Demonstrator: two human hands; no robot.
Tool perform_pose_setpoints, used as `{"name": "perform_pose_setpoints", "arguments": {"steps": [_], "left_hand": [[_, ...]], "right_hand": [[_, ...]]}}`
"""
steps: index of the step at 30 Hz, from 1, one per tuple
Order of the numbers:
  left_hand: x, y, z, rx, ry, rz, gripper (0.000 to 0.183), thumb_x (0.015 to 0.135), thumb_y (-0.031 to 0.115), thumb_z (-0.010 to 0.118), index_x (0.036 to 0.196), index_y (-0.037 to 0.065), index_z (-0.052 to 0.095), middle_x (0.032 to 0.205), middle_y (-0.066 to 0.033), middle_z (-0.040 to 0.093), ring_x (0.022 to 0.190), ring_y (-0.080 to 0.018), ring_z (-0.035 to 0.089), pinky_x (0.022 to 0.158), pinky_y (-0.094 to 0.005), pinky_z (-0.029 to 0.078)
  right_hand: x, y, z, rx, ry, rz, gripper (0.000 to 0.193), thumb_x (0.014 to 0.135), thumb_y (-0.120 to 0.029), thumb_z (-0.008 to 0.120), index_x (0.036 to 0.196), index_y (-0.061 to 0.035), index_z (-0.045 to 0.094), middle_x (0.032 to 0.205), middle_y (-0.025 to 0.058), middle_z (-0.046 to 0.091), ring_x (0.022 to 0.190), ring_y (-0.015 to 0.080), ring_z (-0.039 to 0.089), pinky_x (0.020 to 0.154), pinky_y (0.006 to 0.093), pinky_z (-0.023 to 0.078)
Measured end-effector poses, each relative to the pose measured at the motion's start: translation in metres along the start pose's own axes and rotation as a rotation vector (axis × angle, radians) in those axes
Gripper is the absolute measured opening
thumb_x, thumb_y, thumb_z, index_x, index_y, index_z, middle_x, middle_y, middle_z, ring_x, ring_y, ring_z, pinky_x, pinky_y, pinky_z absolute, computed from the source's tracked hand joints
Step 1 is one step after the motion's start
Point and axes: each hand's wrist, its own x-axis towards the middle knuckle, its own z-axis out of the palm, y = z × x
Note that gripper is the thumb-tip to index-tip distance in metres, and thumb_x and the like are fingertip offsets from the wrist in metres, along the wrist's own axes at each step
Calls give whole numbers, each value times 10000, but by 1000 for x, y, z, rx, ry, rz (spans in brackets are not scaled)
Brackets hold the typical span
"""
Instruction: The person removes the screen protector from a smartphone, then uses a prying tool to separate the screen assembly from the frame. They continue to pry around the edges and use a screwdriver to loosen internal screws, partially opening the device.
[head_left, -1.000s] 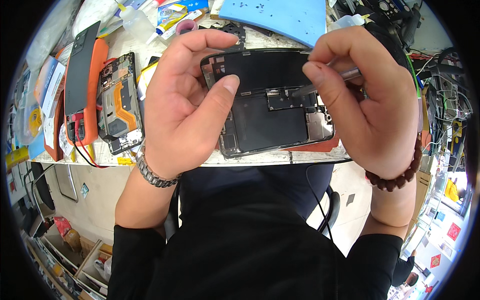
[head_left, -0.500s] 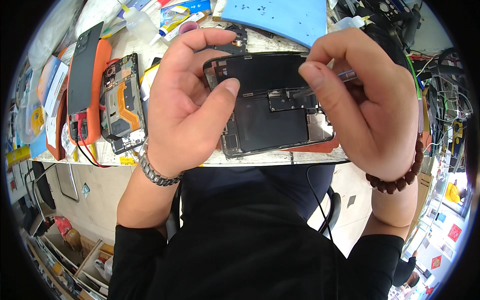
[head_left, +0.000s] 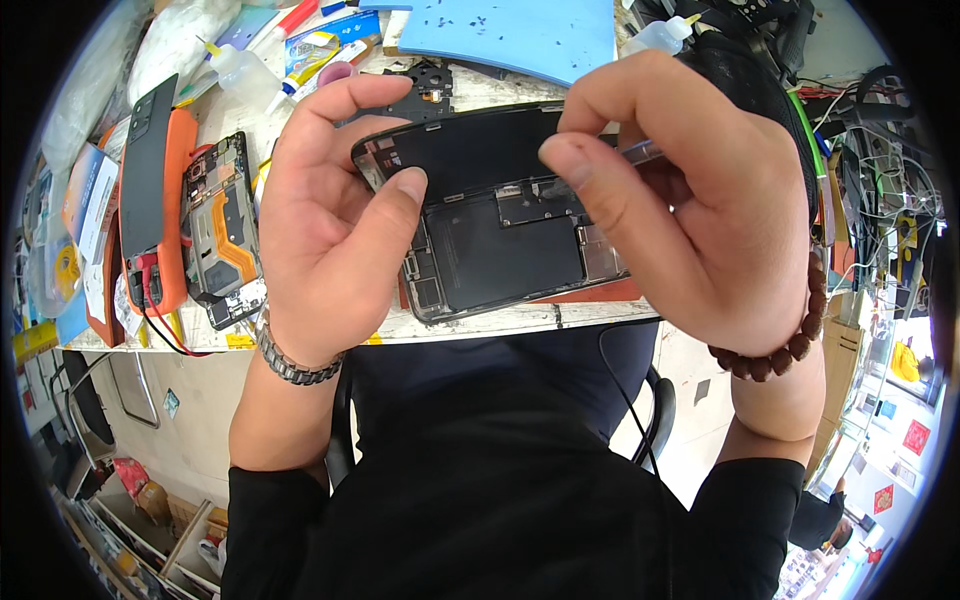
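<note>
An opened smartphone [head_left: 510, 262] is held tilted over the front of the bench, its dark battery and a small black cover plate showing. Its black screen panel [head_left: 480, 150] stands folded up along the far side. My left hand [head_left: 325, 245] grips the phone's left end, thumb on the near face and fingers behind. In my right hand [head_left: 690, 205] a slim silvery tool [head_left: 642, 152] is pinched between thumb and fingers. Its grey tip reaches the cover plate's upper edge; the hand hides most of the tool, so its kind is unclear. That hand also covers the phone's right end.
Left of the phone stand an orange multimeter [head_left: 178, 215] with a black phone [head_left: 148, 180] leaning on it, and another opened phone [head_left: 222, 230]. Behind are a dropper bottle [head_left: 243, 72], a loose black phone part [head_left: 432, 85] and a blue mat [head_left: 510, 35]. Cables [head_left: 890, 180] tangle at right.
The whole view has shifted, so bench, phone and both hands appear farther left and slightly lower. Both hands keep their hold, and the tool tip stays near the cover plate.
</note>
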Motion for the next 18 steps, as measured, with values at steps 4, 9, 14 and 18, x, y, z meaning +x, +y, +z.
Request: {"name": "perform_pose_setpoints", "arguments": {"steps": [4, 9, 14, 18], "left_hand": [[0, -3, -2, 23, 2, 32, 562, 959, -162, 590, 1500, -63, 473, 1470, -117, 550, 1291, -131, 593, 1037, -265, 511], [1, -2, -1, 1, -9, 15, 557, 958, -161, 604, 1493, -72, 477, 1477, -121, 543, 1306, -140, 594, 1045, -275, 516], [1, -1, 2, 56, 36, 48, 546, 965, -151, 608, 1489, -76, 476, 1424, -117, 586, 1268, -133, 608, 1026, -268, 519], [-1, 4, 1, 31, 13, -17, 545, 973, -138, 609, 1496, -66, 470, 1373, -119, 616, 1215, -122, 615, 950, -244, 527]], "right_hand": [[-2, -2, 1, -14, 15, 0, 139, 980, 44, 736, 1111, 17, 696, 893, 55, 677, 731, 63, 638, 653, 205, 525], [-4, -1, 0, -48, 30, -41, 184, 949, 95, 721, 1114, 17, 698, 884, 45, 681, 768, 77, 663, 699, 224, 552], [-14, -4, -8, -55, 89, -136, 238, 903, 127, 742, 1118, 37, 691, 960, 87, 698, 813, 147, 685, 738, 264, 552], [-33, -23, -21, -40, 190, -97, 238, 915, 73, 768, 1124, 30, 662, 987, 123, 682, 811, 198, 627, 757, 342, 519]]}}
